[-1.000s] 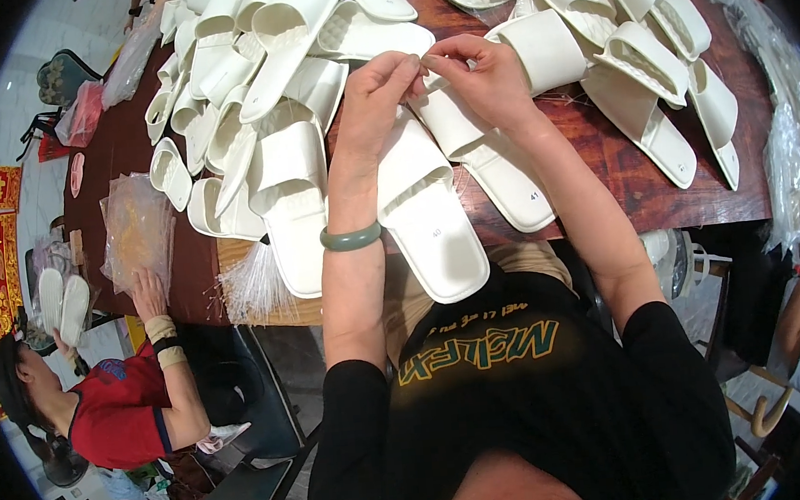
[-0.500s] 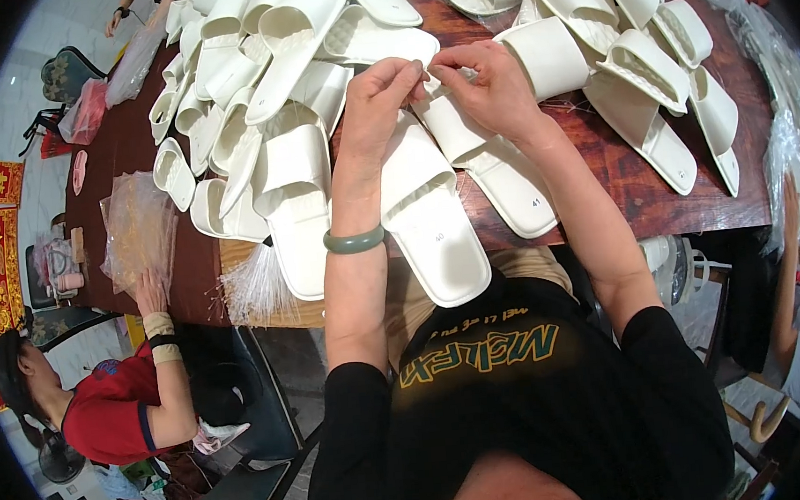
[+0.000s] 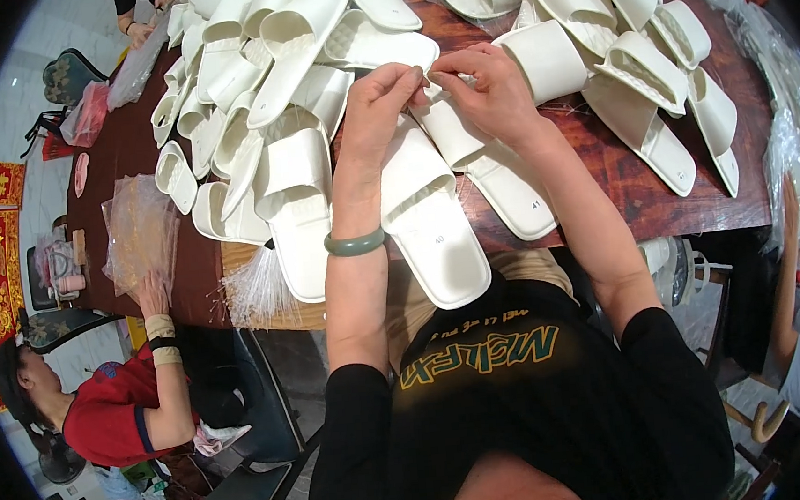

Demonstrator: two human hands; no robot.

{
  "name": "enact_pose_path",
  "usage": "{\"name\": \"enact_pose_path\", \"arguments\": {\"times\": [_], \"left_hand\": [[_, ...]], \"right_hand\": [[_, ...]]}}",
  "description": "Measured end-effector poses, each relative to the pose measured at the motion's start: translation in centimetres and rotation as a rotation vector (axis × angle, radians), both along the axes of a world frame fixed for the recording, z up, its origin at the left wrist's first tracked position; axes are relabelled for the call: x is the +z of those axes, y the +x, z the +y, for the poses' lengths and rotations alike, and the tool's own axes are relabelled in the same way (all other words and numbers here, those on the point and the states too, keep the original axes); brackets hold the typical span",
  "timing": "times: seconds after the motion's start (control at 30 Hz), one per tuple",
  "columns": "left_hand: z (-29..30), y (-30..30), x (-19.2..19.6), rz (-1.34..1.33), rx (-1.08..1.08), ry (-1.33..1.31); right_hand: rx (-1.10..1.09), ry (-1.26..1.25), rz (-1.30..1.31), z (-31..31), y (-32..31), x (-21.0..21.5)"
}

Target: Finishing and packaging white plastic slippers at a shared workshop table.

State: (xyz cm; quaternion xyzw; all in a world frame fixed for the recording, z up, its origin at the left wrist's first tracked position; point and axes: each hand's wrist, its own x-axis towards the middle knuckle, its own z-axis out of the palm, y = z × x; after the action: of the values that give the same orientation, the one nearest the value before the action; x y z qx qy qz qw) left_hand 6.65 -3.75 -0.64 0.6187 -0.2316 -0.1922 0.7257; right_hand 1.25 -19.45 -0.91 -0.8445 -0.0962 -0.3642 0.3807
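Note:
Above a pair of white slippers, my left hand and my right hand meet fingertip to fingertip, both pinched. Whatever thin thing is between the fingers is too small to make out. The left slipper points its heel toward me and overhangs the table edge, its strap partly behind my left hand. Its neighbour, the right slipper, lies partly beneath my right forearm. Another white slipper rests beside my left forearm, which wears a green bangle.
White slippers are heaped over the far side of the wooden table. A bundle of clear plastic strands hangs at the front edge. Left, a person in red touches clear bags; more plastic bags lie at right.
My hands stay pinched together in nearly the same place. At the far left, another person's hands have moved further into view by a plastic bag.

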Motion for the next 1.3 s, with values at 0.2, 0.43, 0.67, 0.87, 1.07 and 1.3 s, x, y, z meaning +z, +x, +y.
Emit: {"name": "enact_pose_path", "arguments": {"times": [0.2, 0.43, 0.67, 0.87, 1.07, 1.3], "left_hand": [[0.0, 0.1, 0.0, -0.008, -0.010, 0.013], [-0.1, 0.2, -0.3, -0.019, -0.016, 0.010], [0.0, 0.2, -0.3, -0.016, -0.015, 0.021], [0.0, 0.2, -0.4, -0.038, -0.026, 0.023], [0.0, 0.3, -0.5, -0.046, -0.013, 0.048], [0.0, 0.2, -0.4, -0.034, -0.003, 0.022]], "right_hand": [[-0.009, 0.022, 0.007, -0.2, 0.5, -0.6], [-0.003, -0.012, -0.023, -0.2, 0.4, -0.3], [0.030, 0.110, 0.053, -0.1, 0.2, 0.0], [0.064, 0.184, 0.079, 0.0, 0.0, 0.3], [0.060, 0.031, 0.085, -0.1, 0.0, 0.3], [0.030, -0.062, -0.003, -0.2, 0.0, 0.1]]}}
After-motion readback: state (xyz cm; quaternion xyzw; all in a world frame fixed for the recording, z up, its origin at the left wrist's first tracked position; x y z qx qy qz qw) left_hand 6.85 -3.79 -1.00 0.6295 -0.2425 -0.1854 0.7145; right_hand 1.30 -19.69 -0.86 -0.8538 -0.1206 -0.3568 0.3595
